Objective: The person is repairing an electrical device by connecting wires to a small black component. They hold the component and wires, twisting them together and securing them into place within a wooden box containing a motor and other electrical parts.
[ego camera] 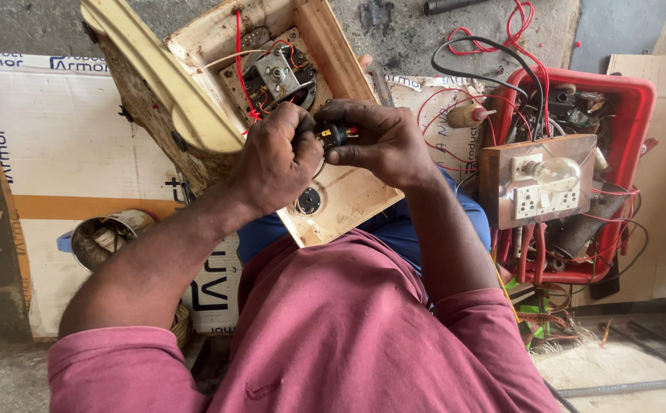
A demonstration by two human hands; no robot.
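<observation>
Both forearms come up from my maroon sleeves and meet over the open unit on my lap. My left hand [275,157] is curled into a loose fist, knuckles up, thumb + fingers closed toward the centre; can't tell exactly what it grips, fingers hide it. My right hand [382,141] bends in at the wrist, thumb and forefinger pinched shut on a small black switch [333,135] w/ a bit of red showing at its side. The switch sits right between the two hands, touching my right fingertips, just at my left thumb.

The switch is small, dark, boxy; mostly covered, so no more detail than that. Red wires [239,57] run up from near my left knuckles into the wooden box [325,42] just beyond both hands. Inside it, a metal part w/ a shaft [278,76] sits in a round dark opening. Below my hands the box's pale panel [348,200] has a small round black fitting [308,201], close under my left wrist. A cream curved plastic piece [164,76] lies along the box, just left of my left hand.

Well off to the right of my right hand: a red crate [639,99] of wires + bits, w/ a wooden board [501,164] carrying a clear bulb [555,172] and white sockets [547,201].
</observation>
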